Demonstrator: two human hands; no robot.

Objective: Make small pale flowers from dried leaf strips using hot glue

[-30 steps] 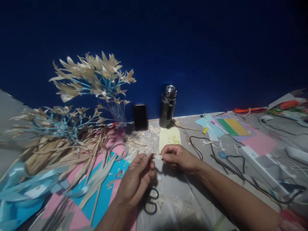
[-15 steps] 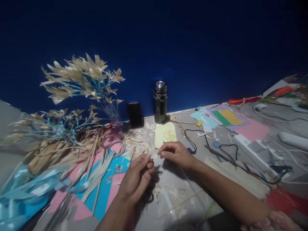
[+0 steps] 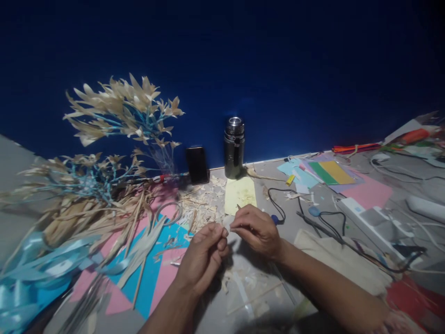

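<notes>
My left hand [image 3: 205, 253] and my right hand [image 3: 255, 229] meet over the grey table, fingertips almost touching. Both are closed in a pinch on a small pale piece of dried leaf [image 3: 226, 228] held between them; its shape is too small to make out. Pale leaf trimmings [image 3: 201, 206] lie scattered just beyond my hands. A yellow paper sheet [image 3: 240, 195] lies behind my right hand. Dried-leaf flowers on blue stems [image 3: 121, 109] stand at the left.
A steel flask [image 3: 234, 147] and a dark phone [image 3: 197, 164] stand against the blue wall. Pink and blue papers [image 3: 153, 273], leaf strips and blue ribbon [image 3: 31, 273] cover the left. Black cords [image 3: 327, 218], a white power strip [image 3: 368, 215] and coloured sheets [image 3: 330, 172] lie on the right.
The view has shifted a little. My hands stay together on the small piece, drawn slightly nearer to me; the scissors under my left hand are no longer in sight.
</notes>
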